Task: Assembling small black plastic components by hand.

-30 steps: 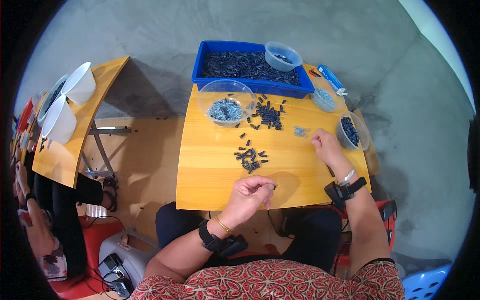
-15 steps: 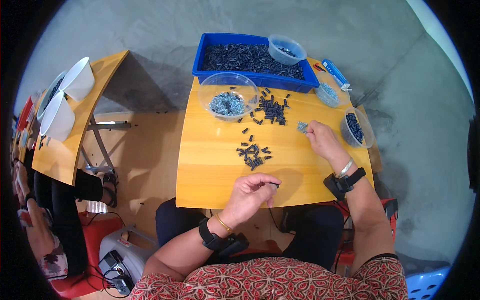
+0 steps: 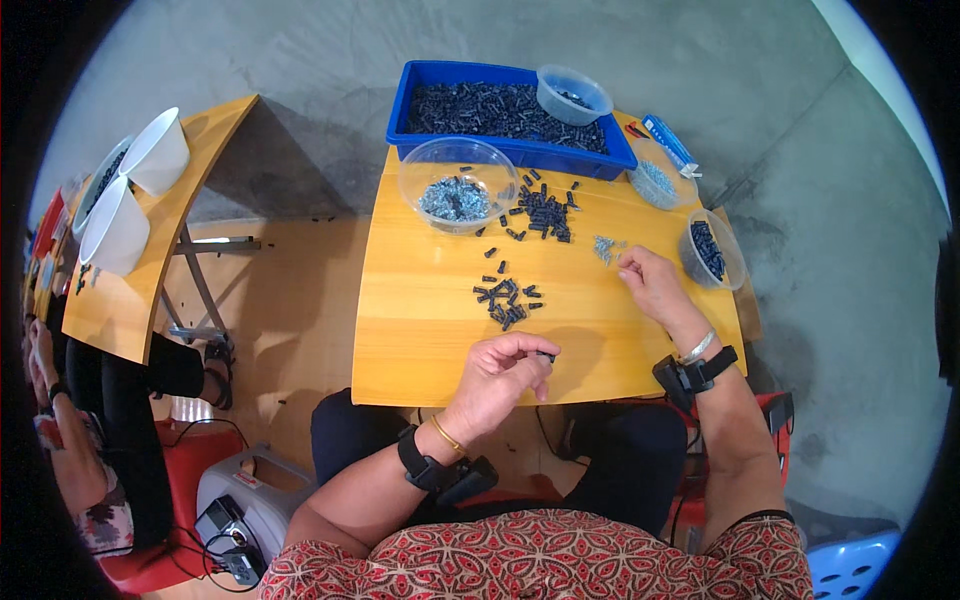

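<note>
My left hand [image 3: 503,372] is closed near the table's front edge, pinching a small black plastic part [image 3: 546,357] between thumb and fingers. To the right, my right hand [image 3: 655,287] is closed with its fingertips together, just beside a small pile of silvery screws [image 3: 604,246]. Anything in those fingertips is too small to make out. Between the hands and a bit further off lies a loose group of black parts [image 3: 507,302]. A larger heap of black parts [image 3: 545,214] sits beyond it, next to a clear bowl [image 3: 459,150] with silvery screws in it.
A blue tray [image 3: 470,148] full of black parts stands at the back, with a clear tub [image 3: 574,97] resting in it. At the right edge are a tub of screws [image 3: 655,185], a tub of black parts [image 3: 710,252] and a blue box [image 3: 670,146]. Another person sits at the left table [image 3: 200,200].
My right hand has drawn slightly back from the screw pile, so more of the screws show. My left hand keeps its pinch on the black plastic part.
</note>
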The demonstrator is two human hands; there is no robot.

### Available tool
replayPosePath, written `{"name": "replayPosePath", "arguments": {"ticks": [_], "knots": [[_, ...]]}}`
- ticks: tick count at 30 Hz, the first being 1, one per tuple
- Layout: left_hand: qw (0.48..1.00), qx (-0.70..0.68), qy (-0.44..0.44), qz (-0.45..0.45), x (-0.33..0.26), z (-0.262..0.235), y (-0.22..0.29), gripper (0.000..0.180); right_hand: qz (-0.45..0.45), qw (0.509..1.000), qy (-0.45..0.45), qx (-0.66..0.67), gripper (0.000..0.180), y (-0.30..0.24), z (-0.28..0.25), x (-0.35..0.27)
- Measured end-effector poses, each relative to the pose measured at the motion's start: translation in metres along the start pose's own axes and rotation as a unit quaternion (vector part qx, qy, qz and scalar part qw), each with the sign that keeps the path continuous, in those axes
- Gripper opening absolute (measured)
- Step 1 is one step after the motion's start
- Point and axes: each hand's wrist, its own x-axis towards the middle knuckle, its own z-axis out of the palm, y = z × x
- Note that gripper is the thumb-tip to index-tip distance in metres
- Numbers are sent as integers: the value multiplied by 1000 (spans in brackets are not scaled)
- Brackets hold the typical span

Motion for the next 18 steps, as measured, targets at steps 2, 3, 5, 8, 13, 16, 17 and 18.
{"name": "replayPosePath", "arguments": {"ticks": [2, 3, 5, 8, 13, 16, 17, 18], "knots": [[1000, -8, 5, -6, 0, 0, 0, 14, -16, 1000, 14, -20, 8, 5, 2, 5], [1000, -9, 3, -6, 0, 0, 0, 14, -31, 998, 28, -41, 8, 8, 2, 8], [1000, -8, -6, -13, 1, 0, 0, 14, 3, 998, 39, -39, 9, 17, -3, 12], [1000, -16, -7, -15, 1, -1, -2, 15, 12, 999, 35, -39, 10, 19, -4, 16], [1000, -25, -4, -11, 0, 0, -1, 15, -9, 999, -15, -43, 13, 4, -1, 22], [999, -33, 0, -9, 1, 1, 0, 16, -18, 998, -21, -58, 12, 9, 1, 24], [999, -36, 1, -7, 0, 1, 0, 16, -16, 998, -26, -56, 11, 10, 3, 25], [999, -37, 1, -7, 0, 0, -1, 16, -14, 998, -30, -54, 10, 12, 3, 25]]}}
